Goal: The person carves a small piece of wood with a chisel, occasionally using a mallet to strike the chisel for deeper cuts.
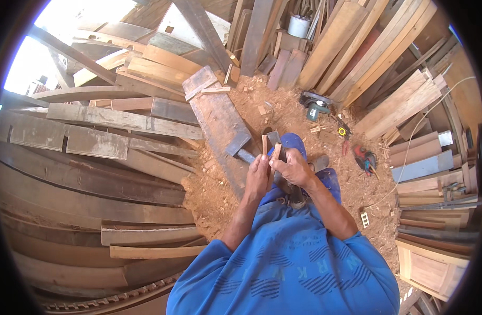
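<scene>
In front of my lap both hands are raised close together, fingers closed. My left hand (258,176) pinches a short narrow wooden strip (264,144) that stands upright. My right hand (295,169) grips a second small wooden piece (276,150), tilted beside the first with a narrow gap between their upper ends. Behind the hands is a dark object (273,136), partly hidden; its kind cannot be made out. Just left of my left hand, a hammer-like tool with a dark block head (238,142) and a grey handle (245,156) lies on a long wooden plank (215,113).
Sawdust and chips cover the floor (209,210). Stacked boards (94,194) line the left; upright planks (335,42) lean at the back. To the right lie a green-grey power tool (317,110), a yellow tape measure (342,130), a red-and-black tool (365,160) and a white power strip (364,219).
</scene>
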